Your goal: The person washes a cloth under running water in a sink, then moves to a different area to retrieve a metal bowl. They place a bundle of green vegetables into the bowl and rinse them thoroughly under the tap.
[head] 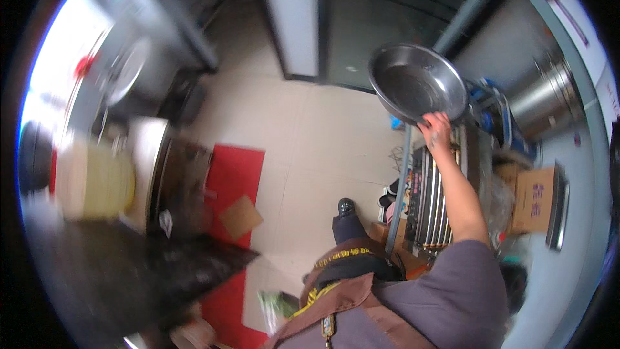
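Observation:
My right hand (437,132) grips the near rim of a wide stainless steel basin (411,82), with my arm stretched out ahead and to the right. The basin tilts, its inner side facing me, and I see nothing solid in it. Below the forearm lies a rack level with several metal bars or tubes (436,198). At the bottom left edge, a blurred skin-toned shape that looks like my left hand (193,332) is partly cut off by the frame. Whether it holds anything is unclear. It is nearest to a dark, glossy surface (160,281).
To the right, a shelf holds a steel pot (550,99) and a cardboard box (533,198). A red mat (237,165) with a cardboard piece (240,217) lies on the pale tiled floor (310,155). A yellowish container (97,182) stands left. A glass door (348,34) is ahead.

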Demonstrator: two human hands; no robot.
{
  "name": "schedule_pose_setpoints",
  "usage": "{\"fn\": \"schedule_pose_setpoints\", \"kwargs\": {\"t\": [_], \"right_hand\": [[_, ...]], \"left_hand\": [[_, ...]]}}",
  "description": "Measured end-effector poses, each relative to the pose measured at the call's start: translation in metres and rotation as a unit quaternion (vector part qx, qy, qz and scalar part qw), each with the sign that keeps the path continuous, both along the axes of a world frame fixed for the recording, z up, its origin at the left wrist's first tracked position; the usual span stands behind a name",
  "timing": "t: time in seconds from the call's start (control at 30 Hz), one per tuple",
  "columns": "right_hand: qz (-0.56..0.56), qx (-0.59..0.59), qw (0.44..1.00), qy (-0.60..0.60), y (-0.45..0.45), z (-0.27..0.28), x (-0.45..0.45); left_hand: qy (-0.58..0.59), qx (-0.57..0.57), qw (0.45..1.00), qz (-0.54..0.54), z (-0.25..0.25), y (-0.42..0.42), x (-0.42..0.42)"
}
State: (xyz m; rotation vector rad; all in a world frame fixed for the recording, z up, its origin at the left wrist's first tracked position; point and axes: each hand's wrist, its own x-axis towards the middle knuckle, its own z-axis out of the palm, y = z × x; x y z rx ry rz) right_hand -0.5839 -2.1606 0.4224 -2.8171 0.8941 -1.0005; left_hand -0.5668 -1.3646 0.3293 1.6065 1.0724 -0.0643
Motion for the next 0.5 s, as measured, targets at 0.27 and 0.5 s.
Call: {"fn": "schedule_pose_setpoints", "kwargs": {"t": [0.27,0.5], "right_hand": [[0.249,0.210,0.935,0.139,0.344,0.094,-0.015],[0.370,0.442,0.653,0.492,0.611,0.157,0.047]], "left_hand": [[-0.066,0.096,0.954,0.276,-0.067,0.293,-0.177],[-0.073,0.134,0.922,0.357,-0.059,0.332,-0.233]]}}
